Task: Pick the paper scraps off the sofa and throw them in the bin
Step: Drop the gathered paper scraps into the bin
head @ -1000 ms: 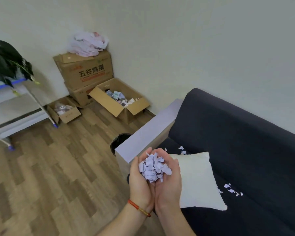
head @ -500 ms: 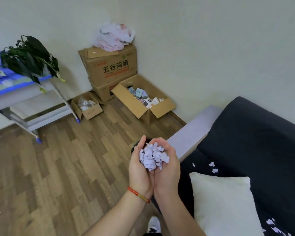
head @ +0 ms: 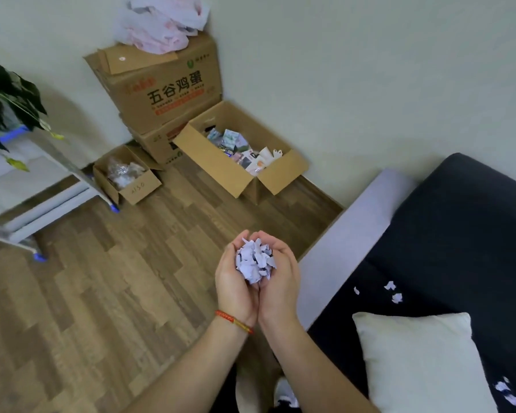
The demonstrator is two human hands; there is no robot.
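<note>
Presently, the left hand (head: 236, 289) and right hand (head: 280, 286) are pressing together side by side as a cup, fingers curling upward around a heaped pile of pale lilac torn paper scraps (head: 255, 260), and are hovering over the brown wood-pattern floor (head: 111, 278) just beside the grey sofa armrest (head: 349, 242). The heap is sitting above the fingertips, so a tilt or a parting of the palms is likely to be spilling pieces. Loose scraps (head: 393, 293) are lying on the dark navy fabric sofa (head: 459, 234), some past the cream square cushion (head: 420, 362). The bin is not showing; the hands may be covering it.
</note>
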